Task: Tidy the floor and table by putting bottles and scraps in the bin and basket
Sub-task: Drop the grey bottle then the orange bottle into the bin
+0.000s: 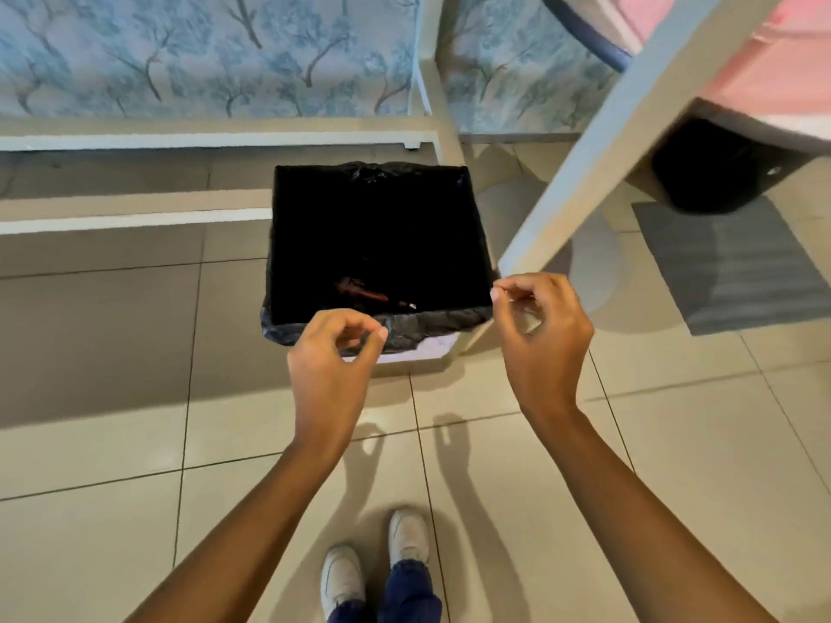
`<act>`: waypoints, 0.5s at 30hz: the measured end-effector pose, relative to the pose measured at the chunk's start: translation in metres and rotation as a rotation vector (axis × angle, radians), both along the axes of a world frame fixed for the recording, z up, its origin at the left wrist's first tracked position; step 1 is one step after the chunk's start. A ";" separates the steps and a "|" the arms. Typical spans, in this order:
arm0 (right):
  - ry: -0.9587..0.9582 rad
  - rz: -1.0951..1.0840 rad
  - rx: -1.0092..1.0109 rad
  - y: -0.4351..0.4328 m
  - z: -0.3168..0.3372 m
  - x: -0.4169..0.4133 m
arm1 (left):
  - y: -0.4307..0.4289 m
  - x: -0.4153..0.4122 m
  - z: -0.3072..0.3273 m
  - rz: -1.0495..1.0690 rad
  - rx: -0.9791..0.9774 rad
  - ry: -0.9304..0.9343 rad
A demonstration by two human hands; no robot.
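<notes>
Both curled hands, left hand (332, 348) and right hand (542, 335), just before bin (382, 326).

Both forearms are seen bare to the elbow, with no sleeves, watch or rings visible on the left hand (330, 353) or the right hand (542, 339). Dark blue jeans (407, 593), frayed at one hem, are worn over a pair of plain white trainers (341, 577) with pale soles.

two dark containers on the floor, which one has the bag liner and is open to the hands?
The square bin in front of both hands, left and right: its rim carries a black bag. The other dark container sits under the table, no bag visible.
</notes>
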State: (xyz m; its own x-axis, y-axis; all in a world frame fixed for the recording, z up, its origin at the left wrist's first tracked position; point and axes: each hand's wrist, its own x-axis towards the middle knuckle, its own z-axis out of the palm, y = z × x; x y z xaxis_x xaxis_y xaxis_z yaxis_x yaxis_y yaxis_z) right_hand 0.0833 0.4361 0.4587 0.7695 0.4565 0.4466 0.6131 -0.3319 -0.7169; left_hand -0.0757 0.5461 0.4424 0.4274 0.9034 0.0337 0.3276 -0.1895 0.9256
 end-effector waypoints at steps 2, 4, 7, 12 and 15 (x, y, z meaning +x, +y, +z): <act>-0.015 -0.048 -0.009 -0.032 0.008 -0.004 | -0.025 0.006 0.009 -0.056 0.001 -0.002; -0.017 -0.095 -0.004 -0.064 0.012 -0.006 | -0.049 0.013 0.015 -0.093 -0.014 -0.018; -0.015 -0.184 -0.025 -0.121 0.014 -0.011 | -0.095 0.025 0.018 -0.192 -0.020 -0.003; 0.056 -0.330 -0.072 -0.225 0.000 -0.023 | -0.186 0.037 0.006 -0.375 -0.087 0.045; 0.114 -0.392 -0.067 -0.291 -0.015 -0.030 | -0.248 0.043 -0.005 -0.452 -0.115 0.062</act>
